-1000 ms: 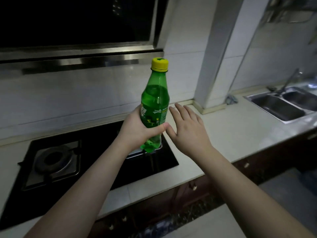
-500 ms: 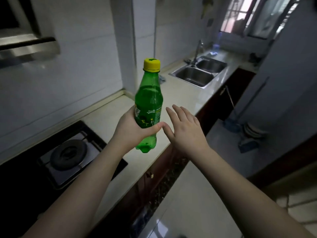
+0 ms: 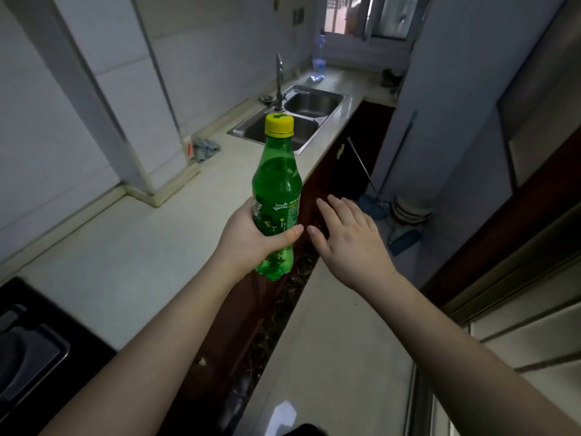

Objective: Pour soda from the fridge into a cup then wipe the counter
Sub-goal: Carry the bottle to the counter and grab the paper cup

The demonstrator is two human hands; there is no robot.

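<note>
Bottle: a green soda bottle [image 3: 276,196] with a yellow cap [image 3: 279,124] was held upright in the air, above the front edge of the desk [image 3: 125,247] and nearer than the sink [image 3: 292,121].
Left hand: the left hand [image 3: 251,237] was wrapped round the bottle's lower body at the label, the thumb laid across the front.
Right hand: the right hand [image 3: 349,237] was spread, fingers straight, just beside the bottle on its right, with nothing held and no contact seen.
Fill: the bottle was judged nearly full, so moderately heavy for its size.
Wall: thin plastic was judged likely to give under a hard squeeze; a firm but light grip was advised.
Surface: whether it was wet from the fridge could not be told; a slick surface was to be allowed for.
Hold: the waist at the label was judged the best place to grip, the cap being left free for twisting.
Cap: it was seen closed.
Cup: none was seen.
Cloth: a grey cloth [image 3: 204,146] lay on the desk, left of the sink.
</note>
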